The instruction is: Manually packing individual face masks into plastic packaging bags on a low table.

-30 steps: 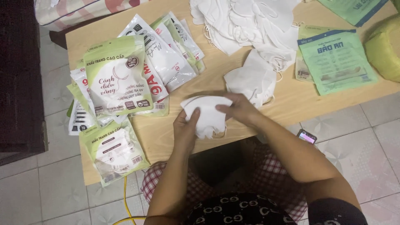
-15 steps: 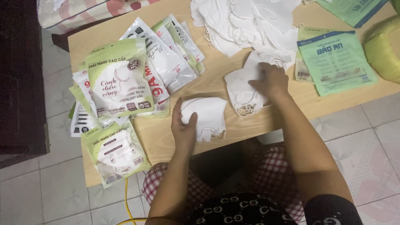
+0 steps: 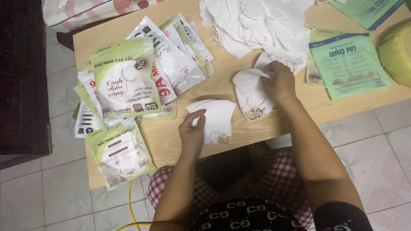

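White face masks sit at centre frame on a wooden table (image 3: 265, 128). Left hand (image 3: 192, 130) pinches a small folded stack (image 3: 216, 117); right hand (image 3: 280, 81) pinches the top mask of a second stack (image 3: 250, 92). Lifting one layer only seems best.

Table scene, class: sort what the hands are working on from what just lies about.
In hand:
left hand on a folded white mask
right hand on a small stack of white masks

Lying about:
big heap of white masks
green-and-white pouches
green packet
yellow-green bundle
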